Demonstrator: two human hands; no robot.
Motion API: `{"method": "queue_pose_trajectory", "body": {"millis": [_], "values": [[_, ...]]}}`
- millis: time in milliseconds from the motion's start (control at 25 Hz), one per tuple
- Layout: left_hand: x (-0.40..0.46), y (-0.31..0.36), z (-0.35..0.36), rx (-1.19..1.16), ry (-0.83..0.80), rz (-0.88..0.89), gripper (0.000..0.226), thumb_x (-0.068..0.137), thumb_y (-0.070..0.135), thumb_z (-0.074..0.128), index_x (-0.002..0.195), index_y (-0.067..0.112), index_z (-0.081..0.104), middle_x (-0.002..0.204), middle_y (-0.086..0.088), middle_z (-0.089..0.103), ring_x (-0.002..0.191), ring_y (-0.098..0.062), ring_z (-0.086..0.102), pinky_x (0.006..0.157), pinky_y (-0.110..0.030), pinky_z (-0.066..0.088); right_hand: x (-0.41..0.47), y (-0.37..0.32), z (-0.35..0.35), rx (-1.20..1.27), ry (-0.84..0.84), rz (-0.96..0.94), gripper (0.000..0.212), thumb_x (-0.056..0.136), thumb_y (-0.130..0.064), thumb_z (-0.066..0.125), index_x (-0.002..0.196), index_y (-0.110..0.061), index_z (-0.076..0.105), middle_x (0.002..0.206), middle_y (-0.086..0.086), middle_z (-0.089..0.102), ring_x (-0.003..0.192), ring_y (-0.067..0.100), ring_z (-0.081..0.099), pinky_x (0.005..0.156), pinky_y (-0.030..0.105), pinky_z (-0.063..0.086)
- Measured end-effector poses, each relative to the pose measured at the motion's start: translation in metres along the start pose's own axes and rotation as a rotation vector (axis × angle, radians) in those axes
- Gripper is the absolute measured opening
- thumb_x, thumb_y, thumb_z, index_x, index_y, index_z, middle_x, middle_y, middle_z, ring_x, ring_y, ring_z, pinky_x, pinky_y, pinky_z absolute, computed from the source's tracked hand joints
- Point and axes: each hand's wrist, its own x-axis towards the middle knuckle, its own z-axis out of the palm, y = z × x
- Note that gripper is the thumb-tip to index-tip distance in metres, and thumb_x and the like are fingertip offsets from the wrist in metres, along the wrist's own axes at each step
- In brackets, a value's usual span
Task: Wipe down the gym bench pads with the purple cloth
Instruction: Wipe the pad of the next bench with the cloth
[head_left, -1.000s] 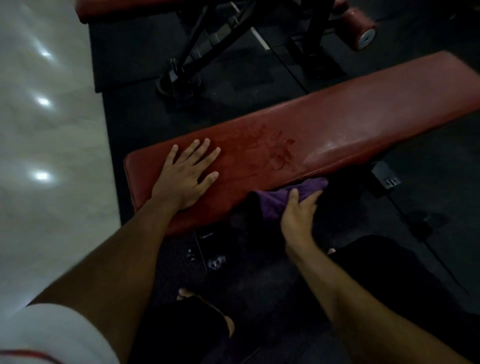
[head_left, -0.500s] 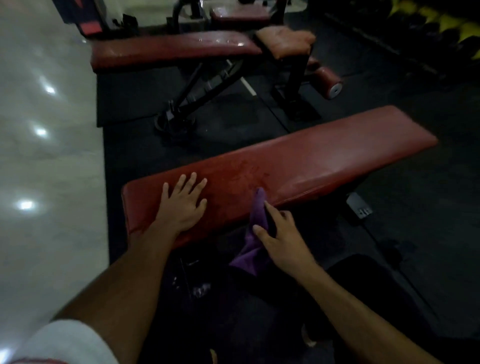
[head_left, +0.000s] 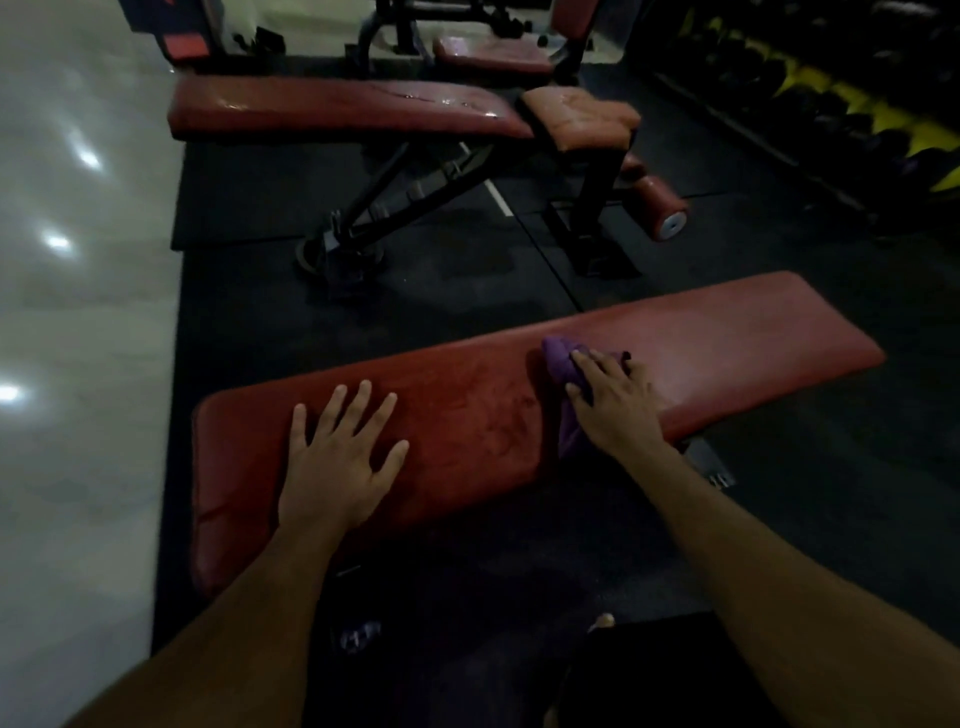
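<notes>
A long red bench pad (head_left: 727, 338) runs across the middle of the head view, its near end at the left. My left hand (head_left: 337, 462) lies flat on the pad's left part, fingers spread. My right hand (head_left: 613, 405) presses the bunched purple cloth (head_left: 558, 358) down on the top of the pad near its middle; its fingers lie over the cloth, and part of the cloth hangs down by the near edge under my palm.
A second red bench (head_left: 343, 111) on a black frame (head_left: 395, 208) stands behind, with a red roller pad (head_left: 665, 210) at its right. Black rubber mats (head_left: 260, 301) cover the floor; pale shiny floor (head_left: 78, 364) lies left. Dark and yellow equipment (head_left: 831, 98) lines the far right.
My right hand has brought the purple cloth up from the pad's near side onto its top and further right. The head has lifted, showing more of the room. My left hand stays planted.
</notes>
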Motion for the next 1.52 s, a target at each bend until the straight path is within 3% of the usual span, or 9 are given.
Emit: {"method": "queue_pose_trajectory", "body": {"millis": [160, 280, 480, 640, 800, 1000, 1120, 1320, 1520], "values": [[-0.001, -0.001, 0.003, -0.016, 0.029, 0.007, 0.068, 0.098, 0.07, 0.019, 0.16, 0.043, 0.018, 0.171, 0.008, 0.01, 0.158, -0.017, 0.002, 0.125, -0.058, -0.004, 0.033, -0.012, 0.031, 0.03, -0.069, 0.102, 0.061, 0.097, -0.057, 0.032, 0.155, -0.044, 0.014, 0.166, -0.006, 0.01, 0.151, 0.038, 0.002, 0.119, 0.062, 0.005], [-0.001, 0.0, 0.001, 0.002, 0.012, 0.009, 0.069, 0.098, 0.07, 0.015, 0.161, 0.043, 0.013, 0.171, 0.008, 0.006, 0.158, -0.016, -0.002, 0.125, -0.057, -0.006, 0.051, -0.048, 0.029, 0.033, -0.062, 0.054, 0.062, 0.097, -0.055, 0.033, 0.156, -0.041, 0.017, 0.166, -0.002, 0.012, 0.15, 0.038, 0.009, 0.12, 0.06, 0.006], [-0.001, -0.001, -0.002, -0.022, 0.019, 0.009, 0.068, 0.098, 0.069, 0.019, 0.161, 0.043, 0.018, 0.171, 0.007, 0.012, 0.158, -0.018, 0.004, 0.125, -0.059, -0.001, 0.0, -0.127, 0.033, 0.031, -0.086, -0.297, 0.056, 0.101, -0.041, 0.038, 0.155, -0.034, 0.026, 0.165, -0.002, 0.018, 0.149, 0.034, 0.017, 0.12, 0.057, 0.013], [-0.004, 0.0, -0.001, 0.014, 0.031, 0.011, 0.068, 0.098, 0.068, 0.018, 0.161, 0.041, 0.02, 0.171, 0.005, 0.015, 0.158, -0.02, 0.008, 0.125, -0.06, 0.002, -0.062, -0.072, 0.04, 0.025, 0.018, -0.478, 0.053, 0.097, -0.033, 0.037, 0.149, -0.027, 0.042, 0.158, 0.0, 0.037, 0.141, 0.037, 0.037, 0.111, 0.056, 0.034], [-0.003, -0.001, -0.001, 0.01, 0.034, 0.009, 0.068, 0.099, 0.069, 0.013, 0.161, 0.041, 0.014, 0.172, 0.006, 0.008, 0.159, -0.019, 0.002, 0.125, -0.058, -0.005, -0.015, -0.002, 0.046, -0.018, 0.004, -0.295, 0.056, 0.097, -0.038, 0.027, 0.151, -0.024, 0.038, 0.158, 0.005, 0.036, 0.141, 0.035, 0.038, 0.111, 0.056, 0.032], [-0.002, -0.001, 0.003, -0.016, 0.053, 0.015, 0.068, 0.099, 0.067, 0.019, 0.161, 0.039, 0.019, 0.171, 0.005, 0.012, 0.158, -0.021, 0.007, 0.124, -0.059, -0.003, 0.062, -0.087, 0.04, 0.048, 0.056, -0.057, 0.052, 0.098, -0.031, 0.037, 0.148, -0.022, 0.041, 0.156, 0.01, 0.037, 0.139, 0.039, 0.035, 0.114, 0.058, 0.026], [0.001, -0.001, 0.002, 0.0, 0.041, 0.006, 0.068, 0.098, 0.067, 0.02, 0.161, 0.04, 0.018, 0.171, 0.006, 0.012, 0.158, -0.019, 0.006, 0.125, -0.059, -0.003, 0.024, -0.133, 0.044, 0.043, -0.003, -0.296, 0.053, 0.101, -0.03, 0.034, 0.153, -0.022, 0.034, 0.16, 0.008, 0.03, 0.142, 0.038, 0.031, 0.117, 0.057, 0.02], [-0.003, 0.0, -0.004, 0.02, 0.02, 0.001, 0.069, 0.097, 0.067, 0.021, 0.161, 0.041, 0.02, 0.171, 0.006, 0.015, 0.158, -0.019, 0.006, 0.125, -0.059, 0.0, -0.059, -0.113, 0.036, 0.088, -0.163, -0.585, 0.055, 0.097, -0.022, 0.038, 0.152, -0.019, 0.037, 0.16, 0.007, 0.032, 0.145, 0.038, 0.03, 0.116, 0.06, 0.024], [-0.014, 0.002, -0.021, 0.011, -0.077, -0.025, 0.078, 0.092, 0.073, 0.009, 0.161, 0.039, 0.02, 0.171, 0.006, 0.013, 0.158, -0.018, 0.006, 0.125, -0.056, 0.002, -0.093, -0.082, 0.014, 0.138, 0.066, -0.622, 0.049, 0.094, -0.012, 0.037, 0.138, 0.005, 0.049, 0.15, 0.021, 0.043, 0.135, 0.042, 0.044, 0.106, 0.059, 0.04]]}}
